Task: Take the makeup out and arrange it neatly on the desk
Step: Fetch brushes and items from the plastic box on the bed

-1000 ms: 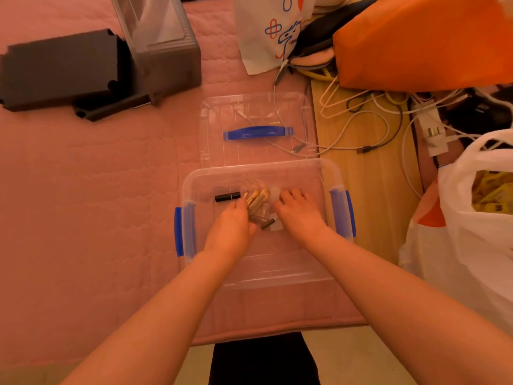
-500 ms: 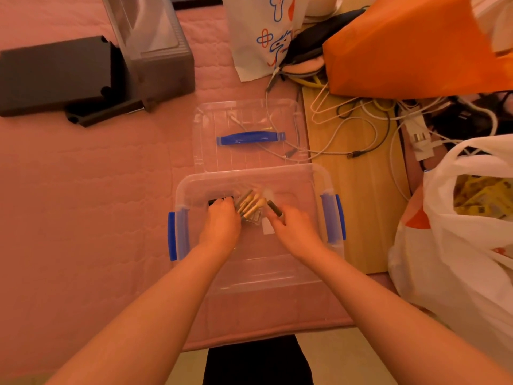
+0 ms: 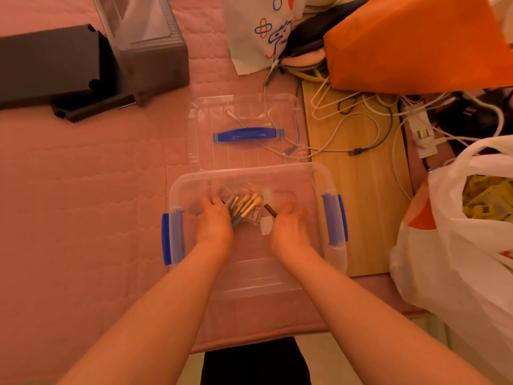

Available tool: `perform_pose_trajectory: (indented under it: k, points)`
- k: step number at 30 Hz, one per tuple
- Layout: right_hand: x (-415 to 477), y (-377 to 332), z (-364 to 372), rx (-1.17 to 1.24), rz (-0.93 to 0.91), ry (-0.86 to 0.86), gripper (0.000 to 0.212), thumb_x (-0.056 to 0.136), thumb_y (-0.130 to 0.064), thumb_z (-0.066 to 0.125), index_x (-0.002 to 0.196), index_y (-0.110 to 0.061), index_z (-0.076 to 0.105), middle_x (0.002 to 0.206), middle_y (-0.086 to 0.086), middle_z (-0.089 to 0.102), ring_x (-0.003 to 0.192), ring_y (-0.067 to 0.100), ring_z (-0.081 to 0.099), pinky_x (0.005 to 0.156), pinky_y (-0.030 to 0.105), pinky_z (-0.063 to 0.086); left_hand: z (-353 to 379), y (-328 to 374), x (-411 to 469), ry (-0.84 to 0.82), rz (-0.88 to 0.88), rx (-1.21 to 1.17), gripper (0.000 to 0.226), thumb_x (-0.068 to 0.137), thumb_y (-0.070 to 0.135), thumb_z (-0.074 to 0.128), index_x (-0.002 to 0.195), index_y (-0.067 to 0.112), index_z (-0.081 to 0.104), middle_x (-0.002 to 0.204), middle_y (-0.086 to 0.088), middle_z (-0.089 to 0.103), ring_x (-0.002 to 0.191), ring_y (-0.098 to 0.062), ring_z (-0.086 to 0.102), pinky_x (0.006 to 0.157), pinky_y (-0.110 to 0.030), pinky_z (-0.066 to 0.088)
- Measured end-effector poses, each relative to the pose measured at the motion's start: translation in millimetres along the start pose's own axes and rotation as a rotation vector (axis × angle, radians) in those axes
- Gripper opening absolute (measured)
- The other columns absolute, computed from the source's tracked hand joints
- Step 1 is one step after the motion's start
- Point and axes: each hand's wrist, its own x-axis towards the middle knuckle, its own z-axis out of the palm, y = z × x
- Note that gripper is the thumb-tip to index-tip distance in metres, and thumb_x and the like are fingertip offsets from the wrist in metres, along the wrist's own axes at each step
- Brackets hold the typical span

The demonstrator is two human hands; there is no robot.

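Compared to a second earlier, had pulled the right hand [image 3: 288, 226] back off the pile and picked up a thin dark stick [image 3: 269, 210], pinched between thumb and curled fingers with the free end angled toward the brushes. Had also slid the left hand [image 3: 215, 222] forward over the black tube [image 3: 220, 202] that used to lie bare, fingers curled round it, leaving only a dark sliver peeking out by the fingertips. Kept both hands down inside the clear bin [image 3: 177, 190], the one with the blue side latches [image 3: 334, 218]. Left the rest of the makeup in there too: a bundle of gold-handled brushes [image 3: 247, 205] lying slanted between the two hands and touching the left one, a small clear case [image 3: 254, 217] under the bundle, and a white square scrap [image 3: 266, 226] just beside the right thumb. Had the bin parked on the pink quilted cover [image 3: 83, 190], its lid [image 3: 211, 151] flat right behind it, blue handle up, white cables [image 3: 327, 147] trailing across. Spotted a wooden desk strip [image 3: 358, 212] just to the right, then an orange bag [image 3: 402, 45], a white plastic bag [image 3: 444, 259] and, way off left, a black box [image 3: 47, 59].
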Motion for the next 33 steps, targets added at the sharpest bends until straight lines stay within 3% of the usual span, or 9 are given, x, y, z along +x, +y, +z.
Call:
perform_pose_trajectory:
  k: [3, 8, 12, 15, 18, 21, 24, 28, 33]
  points:
    - [5.0, -5.2, 8.9, -0.061, 0.007, -0.01, 0.043, 0.094, -0.005, 0.04, 0.134, 0.006, 0.027, 0.126, 0.025, 0.039, 0.1, 0.03, 0.057, 0.082, 0.031, 0.049, 3.0, -1.7, 2.7, -0.018, -0.011, -0.009, 0.033, 0.092, -0.005, 0.047, 0.124, 0.0, 0.039, 0.125, -0.02, 0.041, 0.094, -0.036, 0.06, 0.07, -0.037, 0.044]
    - [5.8, -7.4, 13.5, -0.157, 0.013, 0.026, 0.038, 0.096, -0.004, 0.037, 0.132, 0.005, 0.031, 0.125, 0.025, 0.042, 0.095, 0.029, 0.062, 0.076, 0.032, 0.051, 7.7, -3.1, 7.3, -0.044, -0.036, -0.067, 0.034, 0.093, -0.004, 0.046, 0.126, -0.002, 0.039, 0.125, -0.021, 0.045, 0.103, -0.035, 0.057, 0.081, -0.038, 0.046]
    - [3.2, -10.8, 14.2, -0.248, 0.032, 0.062, 0.028, 0.084, -0.009, 0.06, 0.108, 0.004, 0.056, 0.104, 0.028, 0.056, 0.079, 0.028, 0.066, 0.057, 0.028, 0.053, 2.8, -4.0, 5.1, -0.069, -0.039, -0.216, 0.039, 0.091, -0.001, 0.049, 0.128, -0.004, 0.039, 0.128, -0.022, 0.044, 0.108, -0.037, 0.052, 0.082, -0.039, 0.044]
    - [5.1, -8.2, 21.4, -0.365, 0.01, -0.053, 0.032, 0.095, 0.0, 0.034, 0.125, 0.008, 0.04, 0.119, 0.031, 0.047, 0.102, 0.035, 0.055, 0.073, 0.033, 0.05, -7.6, -3.2, 0.9, -0.071, 0.022, -0.363, 0.025, 0.088, 0.008, 0.054, 0.111, 0.0, 0.05, 0.115, -0.018, 0.052, 0.089, -0.027, 0.053, 0.066, -0.028, 0.036]
    - [6.6, -3.5, 23.4, -0.425, 0.02, -0.069, 0.035, 0.095, 0.004, 0.032, 0.128, 0.007, 0.044, 0.124, 0.026, 0.044, 0.104, 0.033, 0.053, 0.08, 0.033, 0.046, -18.5, -0.8, -2.6, -0.108, 0.082, -0.511, 0.008, 0.088, 0.016, 0.057, 0.089, 0.008, 0.055, 0.083, -0.009, 0.056, 0.06, -0.012, 0.046, 0.047, -0.023, 0.029]
    - [4.2, 1.5, 19.9, -0.431, -0.021, -0.09, 0.035, 0.096, 0.003, 0.034, 0.128, 0.003, 0.048, 0.127, 0.022, 0.042, 0.105, 0.032, 0.054, 0.082, 0.033, 0.047, -23.6, 1.5, -5.5, -0.252, 0.072, -0.729, 0.016, 0.089, 0.016, 0.054, 0.073, 0.012, 0.056, 0.064, -0.005, 0.049, 0.053, -0.013, 0.043, 0.045, -0.021, 0.032]
    - [5.3, 4.5, 10.0, -0.264, -0.034, -0.093, 0.033, 0.097, -0.006, 0.039, 0.128, 0.001, 0.048, 0.129, 0.02, 0.04, 0.103, 0.028, 0.057, 0.081, 0.032, 0.048, -24.6, 1.0, -9.0, -0.367, -0.008, -0.82, 0.02, 0.086, 0.023, 0.052, 0.068, 0.018, 0.052, 0.061, -0.003, 0.046, 0.055, -0.016, 0.04, 0.051, -0.027, 0.03]
    - [9.5, 10.9, -1.4, 0.189, -0.039, -0.233, 0.046, 0.088, -0.035, 0.055, 0.119, -0.002, 0.048, 0.115, 0.013, 0.053, 0.09, 0.029, 0.055, 0.069, 0.029, 0.041, -22.7, 0.2, -11.7, -0.389, -0.045, -0.809, 0.017, 0.083, 0.025, 0.049, 0.069, 0.017, 0.05, 0.059, -0.004, 0.046, 0.054, -0.02, 0.044, 0.057, -0.029, 0.035]
    - [-3.7, 13.0, -22.7, 0.812, -0.032, -0.351, 0.024, 0.087, -0.014, 0.056, 0.107, -0.014, 0.043, 0.084, 0.004, 0.054, 0.069, 0.017, 0.051, 0.053, 0.026, 0.041, -21.3, 4.9, -15.2, -0.426, 0.011, -0.762, 0.022, 0.092, 0.016, 0.046, 0.11, 0.01, 0.057, 0.072, -0.005, 0.053, 0.061, -0.017, 0.049, 0.056, -0.027, 0.039]
